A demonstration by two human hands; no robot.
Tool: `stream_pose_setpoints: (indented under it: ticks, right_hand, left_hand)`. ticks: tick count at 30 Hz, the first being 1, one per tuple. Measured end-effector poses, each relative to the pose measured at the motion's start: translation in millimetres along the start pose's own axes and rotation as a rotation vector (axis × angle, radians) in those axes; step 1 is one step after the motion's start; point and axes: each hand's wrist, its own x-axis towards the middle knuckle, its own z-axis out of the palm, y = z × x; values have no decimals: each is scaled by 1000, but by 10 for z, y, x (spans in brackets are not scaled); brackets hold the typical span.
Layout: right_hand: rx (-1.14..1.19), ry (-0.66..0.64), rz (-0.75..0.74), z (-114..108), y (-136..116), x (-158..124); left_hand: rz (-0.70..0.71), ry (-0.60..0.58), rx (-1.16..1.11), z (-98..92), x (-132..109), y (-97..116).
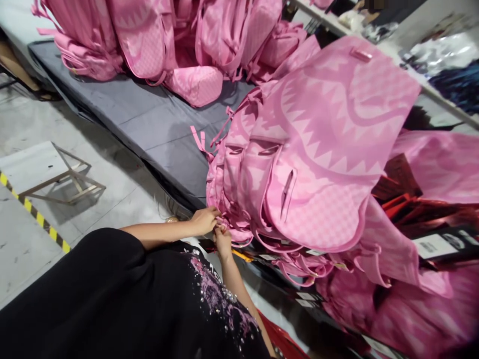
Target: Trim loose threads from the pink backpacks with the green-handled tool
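Note:
A pile of pink backpacks point(254, 179) with a shark-teeth pattern lies on the grey-covered table, its bottom edge toward me. At the lower left corner of that pile, my left hand point(205, 221) is closed, fingers pinched at the edge of a pink backpack. Right beside it, my right hand point(223, 240) pinches the same spot with its fingertips nearly meeting the left ones. The small part between the fingertips is too fine to make out. Below my right hand, a slim orange-yellow object point(241, 256) sticks out near the backpack's edge. Pink straps hang from the pile.
More pink backpacks point(142, 45) stand along the back of the grey table point(149, 129). Red foil-like material and black packets with a white label point(436, 247) lie at right. A white stool point(33, 167) and yellow-black floor tape point(41, 219) are at left.

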Motion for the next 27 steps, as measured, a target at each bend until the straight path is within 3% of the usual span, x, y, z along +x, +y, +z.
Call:
stream_pose_setpoints:
  ticks: [4, 10, 19, 27]
  right_hand:
    - [-23, -5, -30, 72, -104, -32]
    - [-23, -40, -39, 96, -198, -100]
    - [169, -138, 58, 49, -193, -220]
    - [385, -155, 187, 79, -249, -237]
  left_hand:
    - [9, -18, -111, 60, -46, 49]
    - [-110, 24, -296, 195, 27, -23]
    - [-250, 1, -589, 270, 96, -134]
    - [-254, -11, -619, 325, 89, -149]
